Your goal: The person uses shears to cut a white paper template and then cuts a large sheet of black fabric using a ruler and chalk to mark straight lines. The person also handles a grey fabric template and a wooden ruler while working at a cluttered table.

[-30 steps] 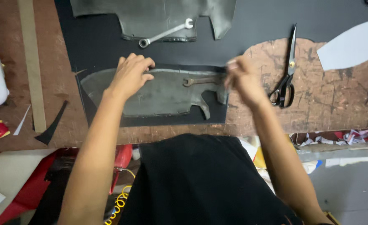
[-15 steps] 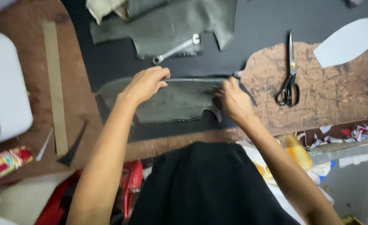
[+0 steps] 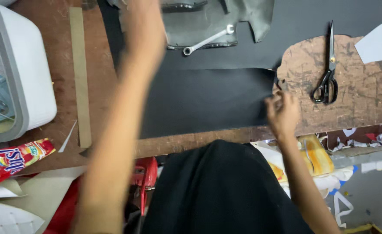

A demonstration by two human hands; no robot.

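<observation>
A black sheet (image 3: 204, 102) lies flat on the worn wooden table (image 3: 355, 104) in front of me. My right hand (image 3: 282, 112) rests at the sheet's right edge, fingers curled and pinching that edge. My left hand (image 3: 145, 26) is blurred by motion, stretched to the far side over a pile of grey-green cut pieces (image 3: 247, 15). Whether it holds anything is unclear. A silver wrench (image 3: 206, 42) lies on those pieces.
Black scissors (image 3: 325, 80) lie shut on the table to the right, with a white paper shape (image 3: 381, 43) beyond them. A cardboard strip (image 3: 80, 73), a white bin (image 3: 30, 82) and a red snack packet (image 3: 13, 160) are at left. A red stool (image 3: 145, 173) stands below the table edge.
The grey-green piece that both hands pressed on the black sheet is gone from it. My left arm has swung up to the far pile; my right hand shifted to the sheet's right edge.
</observation>
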